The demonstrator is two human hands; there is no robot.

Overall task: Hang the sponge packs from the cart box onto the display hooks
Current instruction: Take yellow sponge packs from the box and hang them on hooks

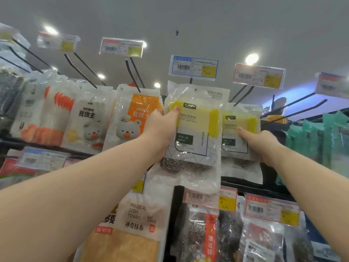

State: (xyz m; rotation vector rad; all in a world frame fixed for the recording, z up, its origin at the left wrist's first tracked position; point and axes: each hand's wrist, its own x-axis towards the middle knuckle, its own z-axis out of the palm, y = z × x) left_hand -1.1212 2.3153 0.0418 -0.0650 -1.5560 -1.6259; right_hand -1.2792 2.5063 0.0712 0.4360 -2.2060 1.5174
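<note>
A clear sponge pack (198,129) with a yellow sponge and steel scourers is raised in front of the display, its top just under the blue price tag (193,67). My left hand (162,133) grips this pack by its left edge, thumb on the yellow sponge. A second, like pack (239,133) hangs to the right and farther back. My right hand (262,142) holds that one from the right side, fingers behind it. The hook under the blue tag is hidden by the front pack. An empty black double hook (243,95) sticks out at the right.
Packs with bear pictures (132,118) hang to the left on black hooks. A dish towel pack (136,224) and scourer packs (204,233) hang on the row below. Green packs (324,140) hang at the far right. Price tags jut out above each hook.
</note>
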